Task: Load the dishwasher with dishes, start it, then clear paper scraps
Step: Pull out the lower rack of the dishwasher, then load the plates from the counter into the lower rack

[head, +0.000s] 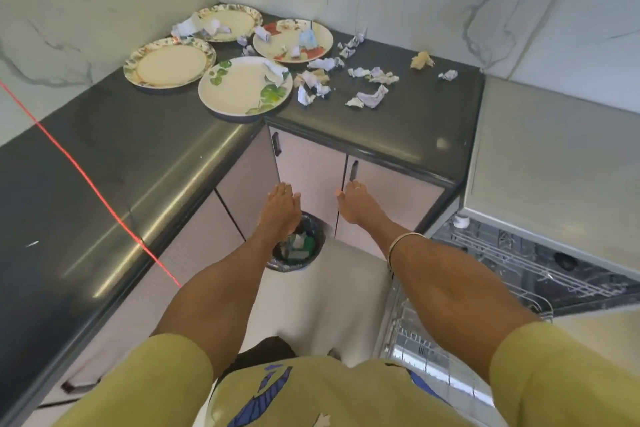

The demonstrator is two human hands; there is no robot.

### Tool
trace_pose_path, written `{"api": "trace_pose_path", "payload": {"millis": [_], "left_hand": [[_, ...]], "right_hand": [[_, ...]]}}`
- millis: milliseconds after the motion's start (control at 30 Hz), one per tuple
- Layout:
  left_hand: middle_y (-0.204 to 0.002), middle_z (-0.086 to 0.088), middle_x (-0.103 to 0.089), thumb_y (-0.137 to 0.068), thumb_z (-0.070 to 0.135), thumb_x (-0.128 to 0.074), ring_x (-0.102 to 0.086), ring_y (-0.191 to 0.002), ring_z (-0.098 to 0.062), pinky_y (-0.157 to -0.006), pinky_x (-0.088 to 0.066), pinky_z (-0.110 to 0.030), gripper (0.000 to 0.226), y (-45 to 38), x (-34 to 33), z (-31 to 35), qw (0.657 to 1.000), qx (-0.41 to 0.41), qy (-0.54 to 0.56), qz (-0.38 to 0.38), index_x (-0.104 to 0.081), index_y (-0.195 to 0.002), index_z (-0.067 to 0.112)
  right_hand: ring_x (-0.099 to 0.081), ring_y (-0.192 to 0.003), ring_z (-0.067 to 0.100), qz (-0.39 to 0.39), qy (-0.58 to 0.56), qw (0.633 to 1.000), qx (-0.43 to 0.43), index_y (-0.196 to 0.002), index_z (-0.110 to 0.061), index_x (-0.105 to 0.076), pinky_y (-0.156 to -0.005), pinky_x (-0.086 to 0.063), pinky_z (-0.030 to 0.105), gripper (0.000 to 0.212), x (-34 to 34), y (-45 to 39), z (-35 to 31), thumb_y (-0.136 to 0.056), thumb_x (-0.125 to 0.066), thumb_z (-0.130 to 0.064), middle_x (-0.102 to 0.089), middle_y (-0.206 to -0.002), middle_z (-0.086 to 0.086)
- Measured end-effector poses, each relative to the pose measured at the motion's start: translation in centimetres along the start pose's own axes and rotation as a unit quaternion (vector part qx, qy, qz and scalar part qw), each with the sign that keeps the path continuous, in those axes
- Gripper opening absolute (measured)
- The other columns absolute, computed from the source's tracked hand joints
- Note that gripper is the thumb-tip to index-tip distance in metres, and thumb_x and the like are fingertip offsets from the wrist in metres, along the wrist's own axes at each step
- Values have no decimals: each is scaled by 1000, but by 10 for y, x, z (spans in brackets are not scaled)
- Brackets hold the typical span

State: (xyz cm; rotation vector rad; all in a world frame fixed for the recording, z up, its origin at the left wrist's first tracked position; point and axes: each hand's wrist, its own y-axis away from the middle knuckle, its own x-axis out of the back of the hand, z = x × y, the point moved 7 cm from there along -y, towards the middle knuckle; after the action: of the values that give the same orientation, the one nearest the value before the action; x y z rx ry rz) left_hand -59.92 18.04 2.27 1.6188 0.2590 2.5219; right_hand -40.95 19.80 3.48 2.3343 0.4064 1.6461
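Several patterned plates lie in the counter's corner: a floral-rimmed plate (169, 62), a green-leaf plate (244, 85), a back plate (228, 21) and a red-patterned plate (292, 40). Crumpled paper scraps (369, 99) are strewn over the plates and the dark counter (398, 135). The dishwasher (526, 263) stands open at the right, with its wire racks (415, 333) pulled out. My left hand (280, 211) and my right hand (355, 201) are stretched forward in front of the cabinet doors, below the counter edge. Both have straight fingers and hold nothing.
A small bin (299, 246) with a dark liner and some rubbish stands on the floor under my left hand. Cabinet doors with dark handles (352, 172) face me. A red laser line (86, 180) crosses the left counter. Marble walls enclose the corner.
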Motion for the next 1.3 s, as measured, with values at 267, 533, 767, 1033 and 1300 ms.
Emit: {"api": "trace_pose_path", "payload": {"millis": [267, 533, 767, 1033, 1300], "left_hand": [[-149, -22, -37, -104, 27, -22, -31, -141, -34, -118, -24, -49, 49, -114, 52, -15, 998, -28, 12, 46, -37, -140, -3], [-141, -22, -45, -102, 28, -36, -39, -134, -34, -114, -30, -44, 48, -234, 109, -26, 992, -98, -41, 62, -42, -136, -5], [-152, -19, -34, -99, 32, -43, -30, -142, -33, -118, -24, -44, 60, -309, 119, -37, 989, -118, -85, 18, -31, -147, -1], [-164, -13, -6, -103, 44, -36, -9, -151, -27, -121, -5, -35, 73, -339, 108, -33, 990, -121, -70, 27, -4, -155, 4], [-163, -13, -13, -103, 49, -26, -12, -151, -26, -123, -4, -37, 69, -384, 102, -24, 989, -92, -83, 77, -12, -155, 7]], "right_hand": [[-35, -138, 35, 67, -6, 997, 38, -143, 3, -34, -110, -33, 42, 48, 56, -103, -47, -106, -32, -26, -35, -150, 22], [-60, -108, 41, 165, -26, 986, 23, -116, 1, -58, -87, -48, 42, 30, 137, -200, -93, -101, -39, -17, -63, -117, 24], [-62, -102, 43, 182, -114, 975, -54, -106, -7, -62, -82, -51, 42, 25, 168, -275, -109, -88, -45, -11, -67, -109, 19], [-61, -111, 37, 171, -122, 977, -46, -121, -9, -61, -88, -51, 38, 39, 199, -348, -102, -84, -48, -4, -65, -119, 17], [-53, -118, 34, 164, -129, 978, -24, -125, -4, -55, -95, -46, 38, 34, 234, -437, -94, -90, -52, -6, -54, -128, 18]]}}
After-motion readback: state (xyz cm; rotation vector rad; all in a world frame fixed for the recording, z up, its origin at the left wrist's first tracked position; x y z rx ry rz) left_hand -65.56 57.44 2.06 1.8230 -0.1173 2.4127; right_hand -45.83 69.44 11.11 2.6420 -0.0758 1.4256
